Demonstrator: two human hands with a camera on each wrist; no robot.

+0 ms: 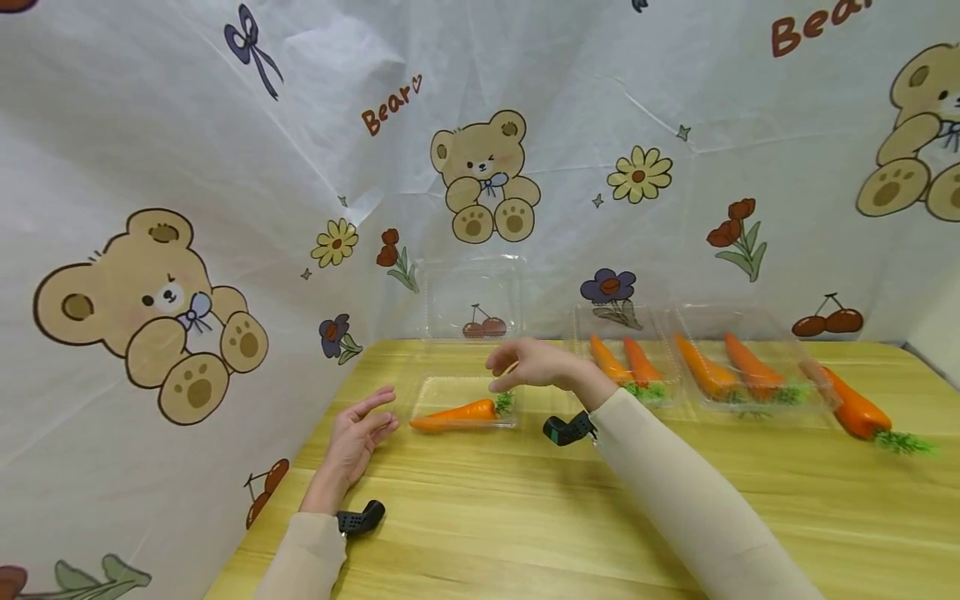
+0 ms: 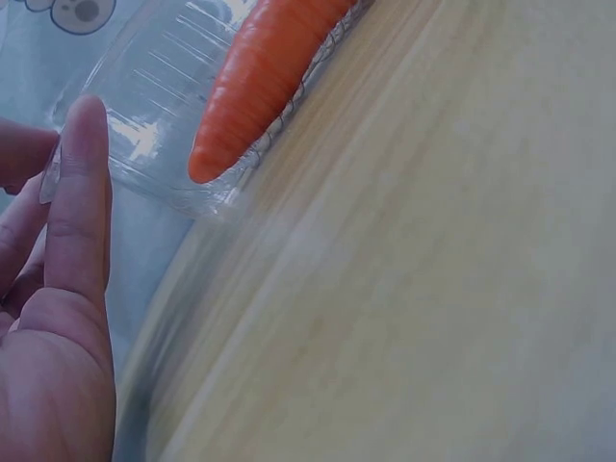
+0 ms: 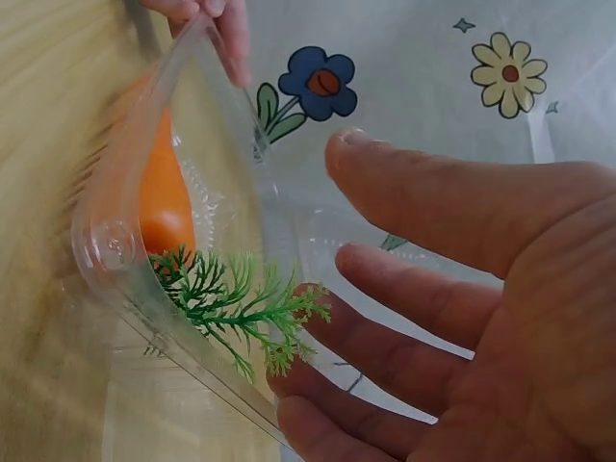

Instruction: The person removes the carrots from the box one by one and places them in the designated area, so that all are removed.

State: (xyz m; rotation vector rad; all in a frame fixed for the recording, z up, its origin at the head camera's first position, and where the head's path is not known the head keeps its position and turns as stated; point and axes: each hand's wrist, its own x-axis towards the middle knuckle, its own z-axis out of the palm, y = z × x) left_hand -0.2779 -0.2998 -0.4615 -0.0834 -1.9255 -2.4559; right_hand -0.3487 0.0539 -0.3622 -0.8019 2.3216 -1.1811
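Observation:
A clear plastic clamshell box [image 1: 465, 382] stands on the table with its lid [image 1: 472, 292] raised at the back. Inside lies one orange toy carrot [image 1: 457, 414], its green leafy top [image 3: 241, 298] pointing toward the right side. My left hand [image 1: 356, 442] is at the box's left side; in the left wrist view its thumb [image 2: 85, 164] and a finger pinch the clear rim. Over the right side reaches my right hand [image 1: 540, 364], fingers spread and holding nothing. In the right wrist view its fingertips are close to the leaves; contact with the box cannot be told.
To the right stand two more clear boxes, one [image 1: 663, 333] with two carrots [image 1: 641, 362] and another [image 1: 787, 333] with two carrots [image 1: 753, 367]. A loose carrot [image 1: 858, 408] lies beside them. A bear-printed sheet [image 1: 570, 83] hangs behind and left of the wooden table [image 1: 480, 508].

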